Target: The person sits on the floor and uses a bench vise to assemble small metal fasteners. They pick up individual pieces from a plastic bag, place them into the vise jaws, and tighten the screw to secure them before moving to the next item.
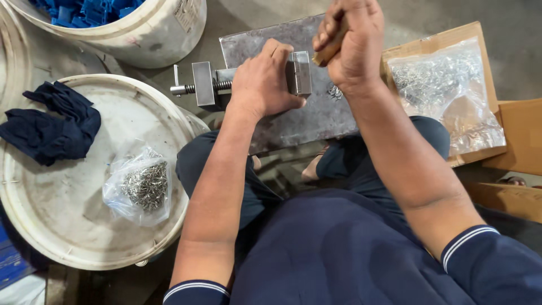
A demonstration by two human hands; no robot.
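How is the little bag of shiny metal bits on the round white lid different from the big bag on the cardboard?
The small clear plastic bag sits on the round white bucket lid, beside the person's left arm; the large clear plastic bag lies on flat brown cardboard, by the right arm. The small one is bunched around a tight clump; the large one lies flatter, its pieces spread out. Both are see-through and hold small silvery metal pieces.

steel vise (248, 85) on plate, wooden handle (330, 48) upright
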